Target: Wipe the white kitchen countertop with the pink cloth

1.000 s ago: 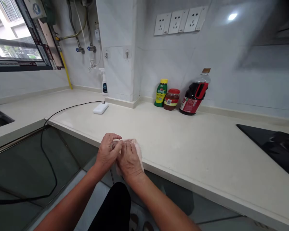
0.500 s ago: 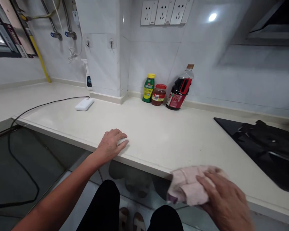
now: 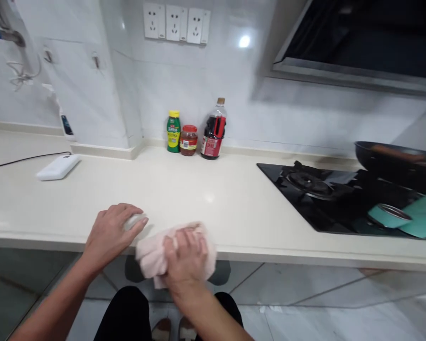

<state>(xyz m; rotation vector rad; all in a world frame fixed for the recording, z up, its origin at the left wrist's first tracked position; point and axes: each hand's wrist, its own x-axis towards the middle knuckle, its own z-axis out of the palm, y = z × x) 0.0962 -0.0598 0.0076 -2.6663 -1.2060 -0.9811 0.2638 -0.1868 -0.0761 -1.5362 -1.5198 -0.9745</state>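
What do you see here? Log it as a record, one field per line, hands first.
Right hand: gripping pink cloth at front edge of counter
Left hand: near the cloth, cupped around whitish thing, unclear what
Back row: green bottle, red-lidded jar, dark-filled bottle
Left side: flat white box
Right side: black hob, dark pan, teal object
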